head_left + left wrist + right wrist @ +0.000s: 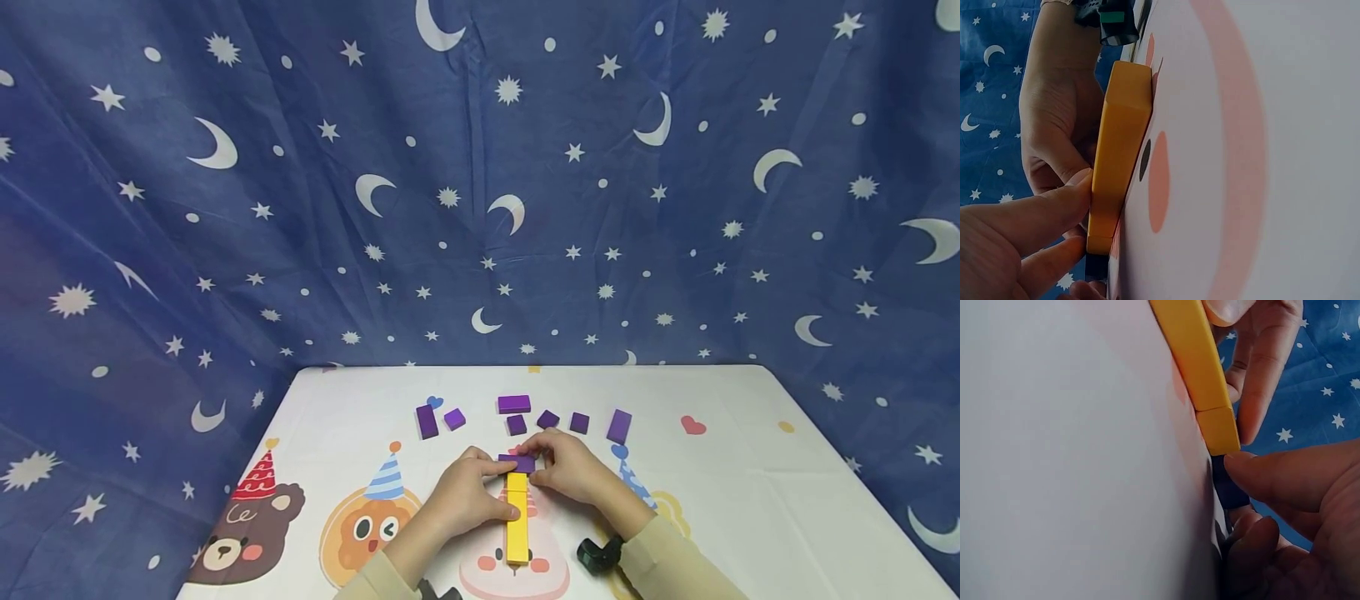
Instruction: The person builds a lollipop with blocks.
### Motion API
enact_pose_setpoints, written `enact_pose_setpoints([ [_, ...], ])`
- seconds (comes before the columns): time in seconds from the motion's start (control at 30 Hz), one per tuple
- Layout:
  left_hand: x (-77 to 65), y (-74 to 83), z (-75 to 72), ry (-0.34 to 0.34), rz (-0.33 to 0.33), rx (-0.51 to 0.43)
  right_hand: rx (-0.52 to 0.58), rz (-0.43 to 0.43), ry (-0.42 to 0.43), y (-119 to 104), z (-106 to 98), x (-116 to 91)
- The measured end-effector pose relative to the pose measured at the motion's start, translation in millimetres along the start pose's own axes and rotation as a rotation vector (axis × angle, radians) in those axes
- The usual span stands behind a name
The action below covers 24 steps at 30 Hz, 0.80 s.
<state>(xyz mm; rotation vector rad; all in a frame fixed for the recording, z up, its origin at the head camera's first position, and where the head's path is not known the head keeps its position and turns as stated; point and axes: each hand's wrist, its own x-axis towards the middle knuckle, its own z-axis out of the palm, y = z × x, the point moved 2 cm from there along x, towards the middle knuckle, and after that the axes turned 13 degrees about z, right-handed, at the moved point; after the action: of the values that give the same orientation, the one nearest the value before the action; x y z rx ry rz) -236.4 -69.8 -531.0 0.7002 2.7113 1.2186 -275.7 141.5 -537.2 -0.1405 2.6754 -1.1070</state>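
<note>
A long yellow block [517,533] and a short yellow block [517,482] lie end to end on the printed tablecloth. Across their far end sits a purple block [527,461], forming a T shape. My right hand [573,468] pinches this purple block, with its thumb on the near side and fingers on the far side. My left hand [461,497] touches from the left: its thumb rests on the long yellow block's edge, and its index finger reaches where purple and yellow meet. In the right wrist view the purple block [1229,484] is partly hidden by the right thumb.
Several more purple blocks lie farther back, among them a long one [513,404], another at left [427,422], one at right [619,426] and small cubes such as one [454,418]. A starry blue curtain [480,250] hangs behind the table.
</note>
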Motion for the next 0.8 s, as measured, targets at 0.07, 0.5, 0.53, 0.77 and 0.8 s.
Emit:
enact_pose_setpoints([
  [0.07,0.3,0.4,0.2,-0.001,0.002,0.002,0.016,0.005,-0.003,-0.2,-1.3,0.4],
  [0.5,0.6,-0.7,0.8,0.003,-0.003,-0.013,0.099,0.037,0.012,-3.7,-6.2,5.3],
  [0.53,0.5,-0.9,1.1,0.003,-0.002,-0.011,0.115,0.04,0.012,-3.4,-6.7,5.6],
  [0.77,0.3,-0.8,0.8,0.004,-0.009,-0.008,0.174,0.06,0.045,0.2,-12.8,9.1],
  [0.8,0.5,-0.9,0.6,0.004,-0.009,-0.008,0.176,0.061,0.053,0.9,-14.0,9.6],
])
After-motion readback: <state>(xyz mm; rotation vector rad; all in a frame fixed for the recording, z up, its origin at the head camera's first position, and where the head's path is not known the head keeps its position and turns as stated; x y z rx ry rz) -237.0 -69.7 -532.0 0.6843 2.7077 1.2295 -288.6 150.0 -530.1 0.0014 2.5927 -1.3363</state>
